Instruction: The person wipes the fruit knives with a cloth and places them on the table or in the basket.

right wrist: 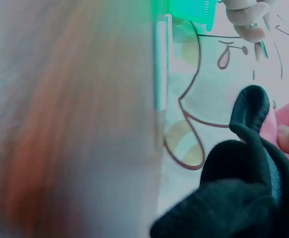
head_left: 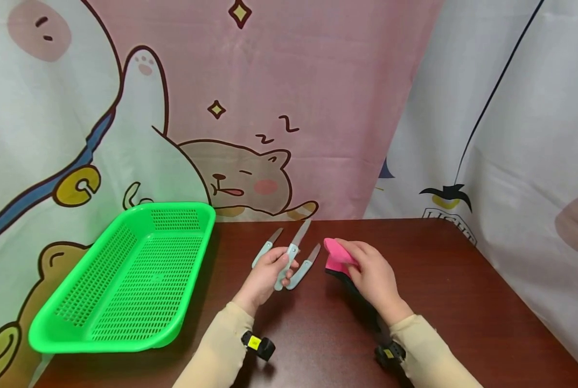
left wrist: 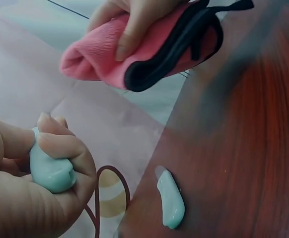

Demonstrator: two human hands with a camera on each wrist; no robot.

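My left hand [head_left: 265, 277] grips a knife [head_left: 292, 252] by its pale mint handle, the blade pointing up and away. In the left wrist view the fingers wrap round that handle [left wrist: 52, 171]. Two more knives with mint handles lie on the table, one on the left [head_left: 265, 249] and one on the right [head_left: 302, 269] of the held knife. My right hand [head_left: 377, 275] pinches a folded pink cloth [head_left: 337, 253] with black edging, held above the table. In the right wrist view the black part [right wrist: 239, 163] of the cloth hangs below the fingers.
A green plastic basket [head_left: 199, 269] with slotted walls stands on the left of the brown table [head_left: 453, 291]. Behind the table hangs a printed curtain [head_left: 318, 108] with cartoon animals. Each wrist wears a small black camera [head_left: 258, 345].
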